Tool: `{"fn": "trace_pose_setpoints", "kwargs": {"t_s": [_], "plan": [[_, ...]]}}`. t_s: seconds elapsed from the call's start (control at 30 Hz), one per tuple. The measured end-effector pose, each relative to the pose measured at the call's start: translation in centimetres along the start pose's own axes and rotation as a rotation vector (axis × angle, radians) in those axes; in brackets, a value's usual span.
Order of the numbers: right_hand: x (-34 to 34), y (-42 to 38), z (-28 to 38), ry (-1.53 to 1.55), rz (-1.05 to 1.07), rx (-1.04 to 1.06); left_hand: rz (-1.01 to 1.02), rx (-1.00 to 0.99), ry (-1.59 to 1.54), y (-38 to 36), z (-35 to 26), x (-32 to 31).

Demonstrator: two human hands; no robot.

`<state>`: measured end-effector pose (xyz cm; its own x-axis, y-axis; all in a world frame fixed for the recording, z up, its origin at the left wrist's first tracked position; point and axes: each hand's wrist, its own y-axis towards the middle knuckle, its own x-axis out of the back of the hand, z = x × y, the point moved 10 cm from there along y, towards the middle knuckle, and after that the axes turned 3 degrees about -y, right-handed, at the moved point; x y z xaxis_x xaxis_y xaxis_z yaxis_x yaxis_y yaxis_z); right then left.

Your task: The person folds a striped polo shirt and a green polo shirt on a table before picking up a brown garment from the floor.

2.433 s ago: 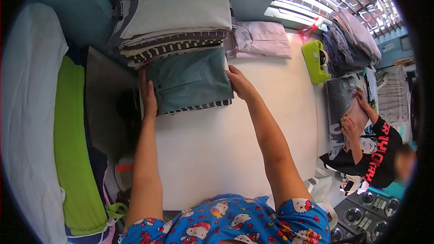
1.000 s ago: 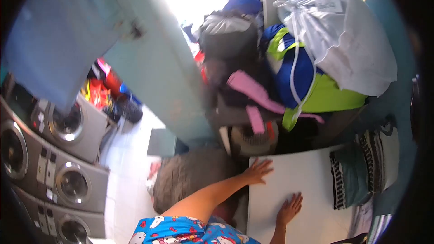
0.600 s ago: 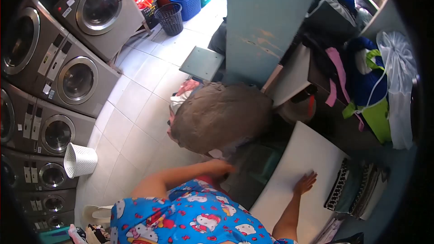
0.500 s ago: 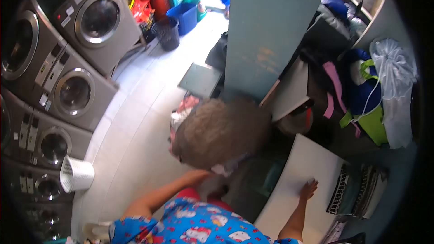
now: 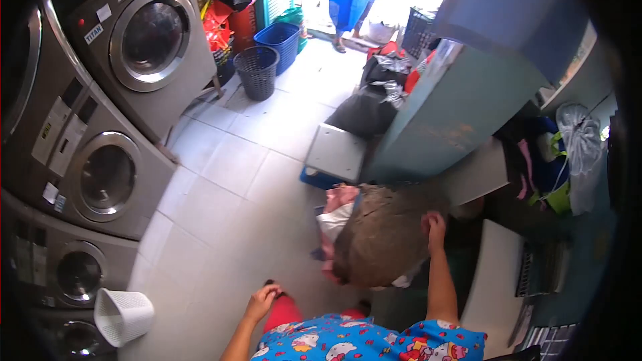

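Closest in, the person's left hand hangs low over the tiled floor with its fingers loosely apart and nothing in it, while the right hand rests on the far upper edge of a big grey-brown laundry sack, fingers curled onto the cloth. The sack stands on the floor just beside the white worktop, bulging full, and pink and white clothing spills out at its left side. Half a second back the right hand lay flat on the worktop and the left was down at the sack's lower edge; now the right has come over onto the sack and the left has dropped away from it, and the view has swung out toward the room. A white plastic basket lies tipped on its side at the lower left; what it holds I cannot tell. Four washer doors show along the left wall, the nearest top one marked by its round window. Further off stand a dark round basket and a blue bin, both seemingly unfilled as far as can be seen, with a black bag slumped beside the teal pillar. At the doorway another person carries a blue bag.
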<state>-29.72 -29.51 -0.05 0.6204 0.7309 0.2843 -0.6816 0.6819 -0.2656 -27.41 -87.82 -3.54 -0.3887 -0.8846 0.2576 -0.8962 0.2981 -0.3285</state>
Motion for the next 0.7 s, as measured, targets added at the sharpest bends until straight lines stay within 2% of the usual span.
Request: {"fn": "trace_pose_setpoints", "kwargs": {"t_s": [0.03, 0.07, 0.13, 0.17, 0.2, 0.27, 0.33, 0.4, 0.43, 0.57, 0.67, 0.7], "plan": [[-4.8, 1.1, 2.9, 0.19, 0.049, 0.098, -0.014, -0.063, -0.072, 1.4, 0.2, 3.1], [-9.6, 0.0, 8.6, 0.217, 0.121, 0.149, -0.057, 0.047, -0.172, 2.9, 0.6, 6.4], [-17.9, 0.5, 14.3, 0.389, 0.254, 0.129, -0.169, -0.007, -0.193, 7.9, -0.6, 13.3], [-21.9, -0.8, 18.2, 0.405, 0.359, 0.148, -0.218, -0.031, -0.128, 10.5, -4.2, 16.6], [-25.1, -1.5, 20.8, 0.349, 0.385, 0.141, -0.253, -0.165, -0.066, 13.4, -7.5, 19.2], [-30.7, -2.2, 24.3, 0.377, 0.488, 0.202, -0.254, -0.243, -0.166, 18.8, -12.6, 21.9], [-32.6, -3.0, 26.5, 0.409, 0.53, 0.212, -0.2, -0.257, -0.298, 22.4, -18.9, 21.0], [-35.9, -1.8, 28.1, 0.438, 0.559, 0.244, -0.068, -0.238, -0.363, 28.0, -20.4, 20.3], [-37.1, -0.7, 28.8, 0.457, 0.545, 0.217, -0.003, -0.246, -0.392, 31.0, -21.8, 20.2], [-40.5, 7.0, 33.9, 0.615, 0.565, 0.18, 0.037, -0.302, -0.391, 41.9, -29.1, 21.9], [-43.0, 10.7, 41.4, 0.601, 0.567, 0.357, 0.004, -0.348, -0.4, 50.4, -33.4, 25.9], [-44.0, 9.2, 45.2, 0.682, 0.671, 0.445, 0.006, -0.353, -0.39, 53.2, -33.5, 27.2]]}}
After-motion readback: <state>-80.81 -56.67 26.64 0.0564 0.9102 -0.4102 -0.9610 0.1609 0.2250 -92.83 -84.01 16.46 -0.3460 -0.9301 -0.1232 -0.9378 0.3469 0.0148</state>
